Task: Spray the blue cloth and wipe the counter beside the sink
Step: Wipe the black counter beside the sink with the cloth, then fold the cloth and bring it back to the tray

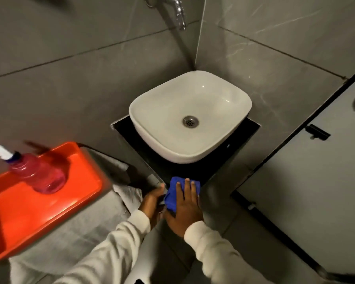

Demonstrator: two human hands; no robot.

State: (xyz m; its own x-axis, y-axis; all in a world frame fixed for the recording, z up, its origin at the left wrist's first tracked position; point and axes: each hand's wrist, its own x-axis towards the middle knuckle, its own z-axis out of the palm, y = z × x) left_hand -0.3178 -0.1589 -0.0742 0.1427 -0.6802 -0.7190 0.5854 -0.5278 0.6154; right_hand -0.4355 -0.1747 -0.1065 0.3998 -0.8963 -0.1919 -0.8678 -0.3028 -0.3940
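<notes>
glossy white ceramic sink [164,111], shiny metal tap [179,12], soft blue cloth [172,193].

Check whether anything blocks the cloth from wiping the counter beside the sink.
Nothing visible does. The cloth, pressed under the right hand, lies on the counter's near corner. No objects show on the bare strips around the sink. The left hand sits just left of the cloth.

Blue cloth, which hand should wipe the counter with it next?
The right hand, probably. Its straight fingers press the blue cloth on the black counter in front of the sink. The left hand sits beside the cloth at the counter's edge.
</notes>
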